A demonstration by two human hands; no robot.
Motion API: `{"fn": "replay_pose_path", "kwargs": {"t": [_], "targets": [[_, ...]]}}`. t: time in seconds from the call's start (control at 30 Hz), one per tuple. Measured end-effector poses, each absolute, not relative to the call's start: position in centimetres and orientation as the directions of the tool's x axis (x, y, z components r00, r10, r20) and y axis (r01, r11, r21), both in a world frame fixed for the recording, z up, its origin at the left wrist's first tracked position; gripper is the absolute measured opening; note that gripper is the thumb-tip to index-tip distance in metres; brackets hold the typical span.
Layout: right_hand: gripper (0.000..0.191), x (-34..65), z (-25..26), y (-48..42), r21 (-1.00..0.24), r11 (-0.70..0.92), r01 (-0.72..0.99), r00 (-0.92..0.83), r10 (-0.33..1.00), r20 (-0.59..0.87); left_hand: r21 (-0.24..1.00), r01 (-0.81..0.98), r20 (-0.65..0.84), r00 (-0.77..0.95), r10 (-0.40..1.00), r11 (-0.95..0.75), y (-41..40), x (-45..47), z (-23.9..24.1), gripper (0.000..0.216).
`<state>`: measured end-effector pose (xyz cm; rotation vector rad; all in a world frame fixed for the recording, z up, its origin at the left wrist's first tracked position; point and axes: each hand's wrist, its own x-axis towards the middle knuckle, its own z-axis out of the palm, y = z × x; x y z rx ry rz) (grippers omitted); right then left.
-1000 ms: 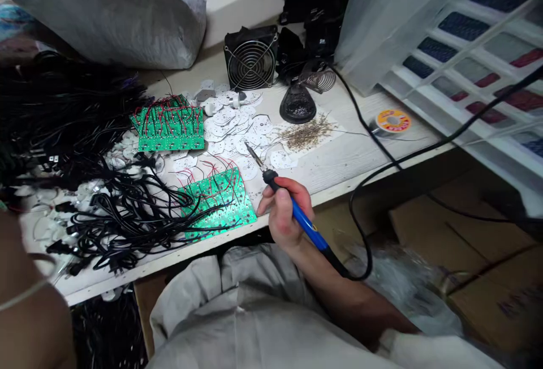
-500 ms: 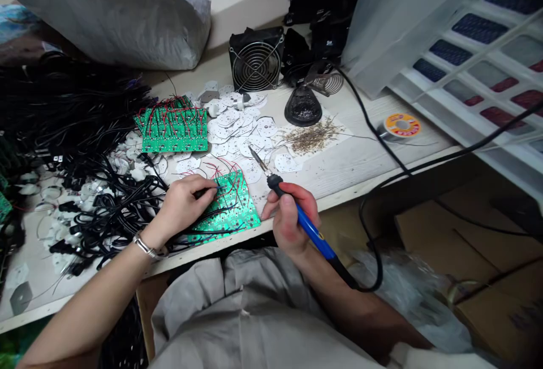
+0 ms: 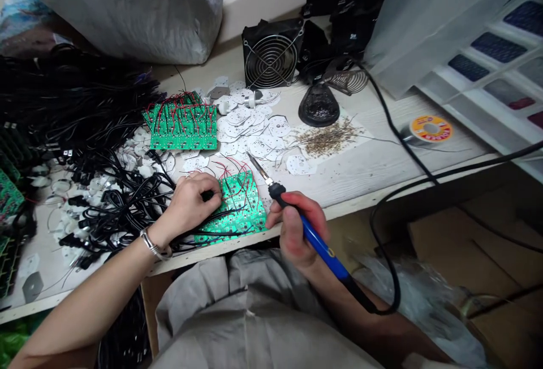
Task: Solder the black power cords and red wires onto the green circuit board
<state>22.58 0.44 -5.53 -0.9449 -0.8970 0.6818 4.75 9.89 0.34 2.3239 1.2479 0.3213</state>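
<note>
My right hand point(image 3: 297, 227) is closed round the blue handle of a soldering iron point(image 3: 311, 237). Its metal tip points up and left over the white round boards. My left hand point(image 3: 190, 202) rests at the left edge of a green circuit board panel point(image 3: 237, 210) near the table's front edge, fingers pinched on a black cable end point(image 3: 207, 194). Red and black wires stand up from that panel. A second green panel point(image 3: 182, 123) with red wires lies further back.
A heap of black cables point(image 3: 106, 199) covers the left of the table. Several white round boards point(image 3: 250, 131) lie in the middle. Behind them stand a small black fan point(image 3: 271, 55) and an iron stand point(image 3: 318, 106). A solder spool point(image 3: 430, 129) lies at the right, and a grey bag point(image 3: 127, 12) at the back.
My left hand came in from the left onto the near green panel and pinched a black cable end. My right hand and the iron stayed roughly in place.
</note>
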Motion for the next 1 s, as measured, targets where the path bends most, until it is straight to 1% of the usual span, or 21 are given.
{"fn": "replay_pose_path", "kwargs": {"t": [0.13,0.23,0.33,0.4,0.47,0.6,0.67,0.73,0.77,0.8,0.83,0.87,0.9,0.93,0.97,1.0], "targets": [[0.014,22.3,-5.6,0.4,-0.897,0.430,-0.103,0.449,0.825,0.344,0.520,0.715,-0.036,0.564,0.825,-0.466,10.0,4.6,0.2,0.012],[0.015,22.3,-5.7,0.6,-0.907,0.414,-0.074,0.445,0.828,0.342,0.555,0.673,0.068,0.549,0.833,-0.489,9.8,4.7,0.6,0.011],[0.018,22.5,-5.3,1.3,-0.902,0.428,0.051,0.397,0.820,0.411,0.650,0.566,0.203,0.514,0.833,-0.507,9.2,5.0,1.6,0.009],[0.017,22.6,-4.8,1.7,-0.877,0.449,0.172,0.328,0.813,0.481,0.708,0.490,0.238,0.512,0.825,-0.508,8.6,5.4,2.3,0.007],[0.014,22.5,-4.2,2.0,-0.850,0.459,0.258,0.239,0.822,0.517,0.738,0.438,0.248,0.532,0.810,-0.514,7.9,5.7,2.9,0.006],[0.011,22.0,-4.0,1.8,-0.823,0.472,0.317,0.128,0.838,0.530,0.769,0.367,0.251,0.580,0.775,-0.524,6.6,5.9,3.3,0.006],[0.010,21.7,-4.4,1.5,-0.815,0.475,0.332,0.134,0.831,0.539,0.788,0.348,0.205,0.629,0.750,-0.507,6.7,5.6,3.3,0.007],[0.012,21.5,-4.8,1.2,-0.812,0.476,0.339,0.153,0.823,0.546,0.788,0.375,0.120,0.684,0.719,-0.488,7.6,5.1,3.1,0.012],[0.014,21.4,-5.0,1.0,-0.811,0.477,0.338,0.162,0.820,0.549,0.759,0.414,0.090,0.697,0.711,-0.503,8.4,4.9,2.9,0.015],[0.014,21.4,-5.1,1.0,-0.812,0.477,0.337,0.170,0.817,0.550,0.696,0.465,0.081,0.706,0.704,-0.547,9.3,4.7,2.7,0.016],[0.015,21.4,-5.2,0.9,-0.811,0.478,0.338,0.174,0.815,0.553,0.591,0.517,0.086,0.723,0.686,-0.619,10.3,4.6,2.5,0.017],[0.015,21.5,-5.2,0.9,-0.806,0.482,0.343,0.176,0.810,0.559,0.446,0.551,0.088,0.757,0.647,-0.705,11.3,4.6,2.3,0.016],[0.014,21.5,-5.2,0.8,-0.800,0.485,0.353,0.178,0.804,0.567,0.277,0.544,0.065,0.812,0.581,-0.792,12.2,4.7,2.1,0.016],[0.014,21.5,-5.2,0.8,-0.792,0.489,0.367,0.179,0.798,0.576,0.114,0.495,0.008,0.867,0.499,-0.862,13.0,5.0,2.0,0.016],[0.012,21.5,-5.3,0.8,-0.784,0.491,0.380,0.179,0.792,0.583,-0.020,0.415,-0.067,0.907,0.415,-0.910,13.5,5.4,2.0,0.016],[0.011,21.5,-5.3,0.8,-0.779,0.490,0.391,0.184,0.788,0.588,-0.111,0.324,-0.140,0.931,0.338,-0.940,13.9,5.8,2.1,0.017]]}}
